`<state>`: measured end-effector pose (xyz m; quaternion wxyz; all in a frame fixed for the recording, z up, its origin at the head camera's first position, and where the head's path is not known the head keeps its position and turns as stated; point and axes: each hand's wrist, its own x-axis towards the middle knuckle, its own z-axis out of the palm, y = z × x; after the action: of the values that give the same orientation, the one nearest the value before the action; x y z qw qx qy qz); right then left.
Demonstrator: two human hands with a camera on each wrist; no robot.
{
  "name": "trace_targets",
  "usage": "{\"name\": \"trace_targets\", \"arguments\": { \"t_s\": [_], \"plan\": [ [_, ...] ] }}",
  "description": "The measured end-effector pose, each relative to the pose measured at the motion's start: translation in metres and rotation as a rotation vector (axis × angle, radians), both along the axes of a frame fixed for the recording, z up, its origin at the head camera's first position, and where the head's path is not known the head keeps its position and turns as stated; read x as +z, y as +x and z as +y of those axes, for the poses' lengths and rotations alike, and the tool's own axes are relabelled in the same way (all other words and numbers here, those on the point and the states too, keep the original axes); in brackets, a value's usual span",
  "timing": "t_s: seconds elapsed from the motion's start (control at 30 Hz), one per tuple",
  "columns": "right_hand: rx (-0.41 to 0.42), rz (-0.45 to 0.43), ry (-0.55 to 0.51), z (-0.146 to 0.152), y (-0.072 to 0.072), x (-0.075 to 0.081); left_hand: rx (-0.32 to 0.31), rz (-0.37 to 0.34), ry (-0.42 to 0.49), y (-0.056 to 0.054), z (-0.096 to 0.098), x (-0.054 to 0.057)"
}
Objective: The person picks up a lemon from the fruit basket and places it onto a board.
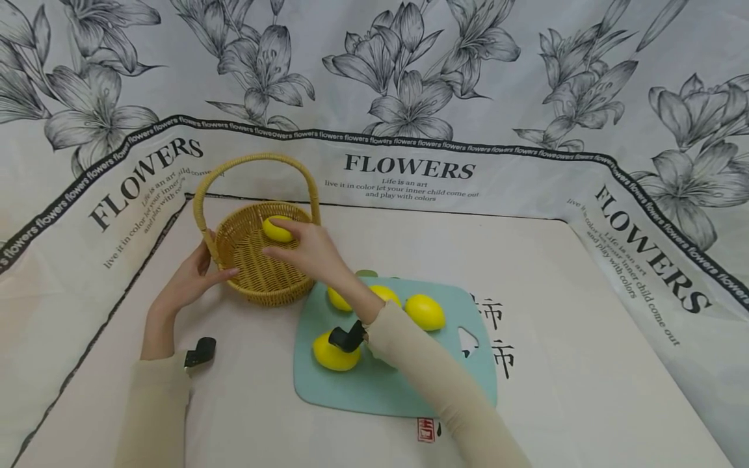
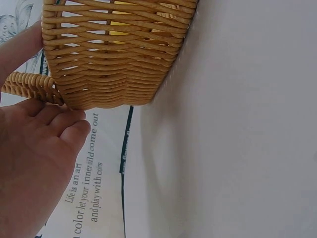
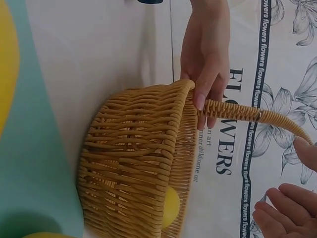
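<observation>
A wicker basket (image 1: 266, 296) with an arched handle stands at the left of the table. My left hand (image 1: 190, 279) grips its rim at the handle's base, thumb over the edge and fingers outside; the left wrist view shows those fingers against the wicker wall. A yellow lemon (image 1: 277, 229) is in the basket, and the right wrist view shows this lemon (image 3: 171, 207) just inside the rim. Over the basket's opening, my right hand (image 1: 313, 250) has its thumb and fingers spread. In the right wrist view the right hand (image 3: 287, 208) is apart from the lemon, holding nothing.
Right of the basket lies a pale green cutting board (image 1: 404, 396) with several lemons, including one lemon (image 1: 425, 312) near its handle hole. My right forearm crosses above the board. A green object (image 1: 367, 273) shows behind its far edge. Flower-printed cloth (image 1: 409, 175) rises behind the table.
</observation>
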<state>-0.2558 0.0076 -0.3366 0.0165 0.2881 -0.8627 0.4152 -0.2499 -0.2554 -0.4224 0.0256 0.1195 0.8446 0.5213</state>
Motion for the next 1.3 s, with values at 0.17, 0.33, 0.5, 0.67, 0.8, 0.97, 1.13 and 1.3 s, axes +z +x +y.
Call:
{"name": "trace_targets", "arguments": {
  "t_s": [0.17,0.33,0.5,0.67,0.8,0.97,1.13,1.3],
  "plan": [
    [-0.015,0.013,0.008,-0.01,-0.008,-0.001,0.016,-0.017,-0.014,-0.002,0.0,-0.002],
    [-0.037,0.006,0.022,-0.018,-0.015,0.001,0.016,-0.015,-0.017,-0.001,0.0,-0.002],
    [-0.055,0.009,0.036,-0.024,-0.024,-0.001,0.014,-0.021,-0.012,-0.002,-0.001,-0.003],
    [-0.086,-0.021,0.045,-0.029,-0.034,-0.005,0.005,-0.011,-0.015,-0.002,-0.002,-0.004],
    [-0.105,-0.053,0.041,-0.032,-0.044,-0.007,-0.007,0.005,-0.007,-0.002,-0.002,-0.004],
    [-0.132,-0.067,0.074,-0.034,-0.052,-0.011,-0.006,-0.009,-0.001,-0.001,0.0,-0.001],
    [-0.135,-0.066,0.076,-0.034,-0.056,-0.016,-0.006,-0.011,-0.002,-0.001,0.0,0.0],
    [-0.15,-0.077,0.072,-0.036,-0.061,-0.021,-0.005,0.004,-0.001,-0.004,-0.003,-0.005]
  ]
}}
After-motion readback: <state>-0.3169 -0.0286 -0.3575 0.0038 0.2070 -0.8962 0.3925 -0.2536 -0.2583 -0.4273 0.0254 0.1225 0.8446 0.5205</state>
